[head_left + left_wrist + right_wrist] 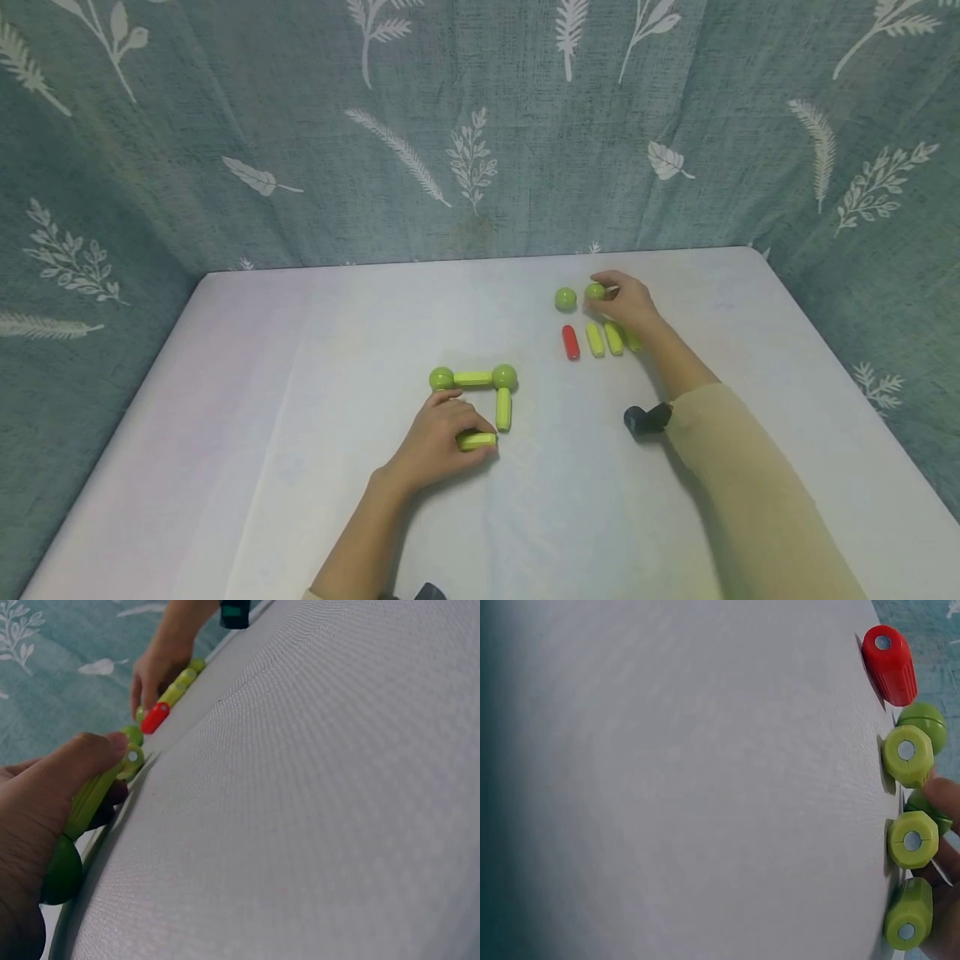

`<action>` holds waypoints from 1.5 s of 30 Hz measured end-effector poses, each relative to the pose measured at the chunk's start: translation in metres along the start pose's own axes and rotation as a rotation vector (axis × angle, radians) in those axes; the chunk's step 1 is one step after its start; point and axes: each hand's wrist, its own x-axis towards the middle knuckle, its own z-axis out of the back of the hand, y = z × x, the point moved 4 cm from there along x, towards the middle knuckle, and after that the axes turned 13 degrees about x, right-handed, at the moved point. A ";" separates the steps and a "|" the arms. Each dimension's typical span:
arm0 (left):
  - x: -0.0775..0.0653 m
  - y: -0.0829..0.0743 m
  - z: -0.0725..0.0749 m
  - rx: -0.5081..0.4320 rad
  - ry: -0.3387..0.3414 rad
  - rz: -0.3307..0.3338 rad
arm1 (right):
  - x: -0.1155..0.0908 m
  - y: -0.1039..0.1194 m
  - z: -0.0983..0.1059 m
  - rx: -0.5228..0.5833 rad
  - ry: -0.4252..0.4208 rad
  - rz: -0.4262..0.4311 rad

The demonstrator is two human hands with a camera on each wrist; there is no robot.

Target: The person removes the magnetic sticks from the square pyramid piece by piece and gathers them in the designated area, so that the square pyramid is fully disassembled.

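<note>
My left hand (442, 442) holds a yellow-green magnetic rod (477, 441) between thumb and fingers, close to the table. Beyond that hand, a green ball (442, 379) and another green ball (505, 377) are joined by a yellow-green rod (473, 378). A further yellow-green rod (503, 410) runs from the right ball toward me. In the left wrist view, a darker green ball (63, 871) sits by the held rod's lower end. At the back right, my right hand (632, 304) pinches a green ball (595, 291); a loose green ball (566, 299) lies left of it.
A red rod (571, 342) and several yellow-green rods (596, 340) lie in a row on the near side of the right hand. White cloth covers the table (360, 333). A leaf-patterned teal curtain (300, 125) hangs behind and at both sides.
</note>
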 end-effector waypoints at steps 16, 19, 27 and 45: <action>0.000 0.000 0.000 -0.012 0.016 0.013 | -0.001 -0.001 0.003 -0.063 0.050 -0.004; 0.000 0.000 -0.001 -0.011 0.015 0.010 | -0.005 0.001 0.005 -0.053 0.042 0.019; 0.002 0.002 -0.003 -0.039 0.014 0.065 | -0.032 0.019 0.002 0.008 0.029 0.192; -0.002 0.003 0.003 -0.231 0.053 0.036 | -0.106 0.032 -0.083 0.212 0.234 0.151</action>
